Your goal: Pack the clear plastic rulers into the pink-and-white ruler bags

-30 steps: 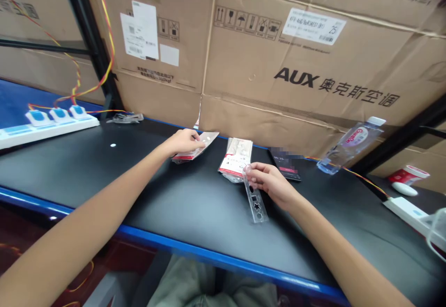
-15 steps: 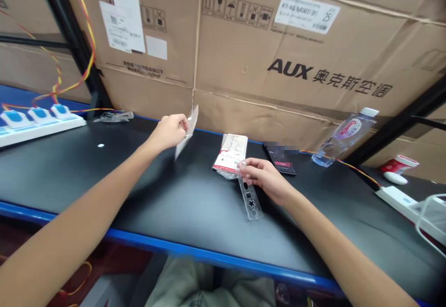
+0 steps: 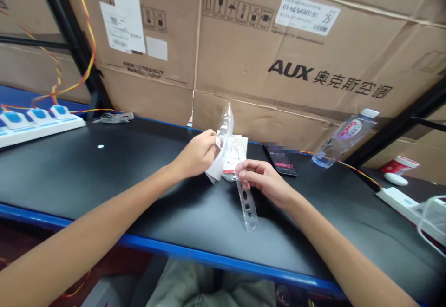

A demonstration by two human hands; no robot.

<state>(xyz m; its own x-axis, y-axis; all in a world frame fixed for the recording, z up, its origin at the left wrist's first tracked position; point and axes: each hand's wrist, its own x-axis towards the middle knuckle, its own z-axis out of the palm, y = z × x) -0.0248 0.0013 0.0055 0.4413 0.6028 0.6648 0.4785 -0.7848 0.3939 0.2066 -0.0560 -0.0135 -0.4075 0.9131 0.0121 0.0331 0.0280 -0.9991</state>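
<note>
My left hand [image 3: 200,153] is closed on the edge of a clear plastic bag [image 3: 225,133] that has something white and flat at its lower end. Between the thumb and fingers of my right hand [image 3: 263,179] is the upper end of a clear stencil ruler [image 3: 247,209], which has cut-out shapes and slants down over the black table. Behind the two hands lies a stack of packaged cards or leaflets [image 3: 239,151] with a red band, partly covered by the bag and my right fingers.
A phone [image 3: 281,159] lies right of the stack. A plastic bottle [image 3: 343,140] leans at the back right, near a red-and-white tub [image 3: 400,164]. Power strips [image 3: 42,128] stand left and right. Big cardboard boxes [image 3: 237,84] form the back wall.
My left hand has moved right with the bag, which now stands in front of the stack. My right hand keeps the ruler, whose lower end has dropped slightly.
</note>
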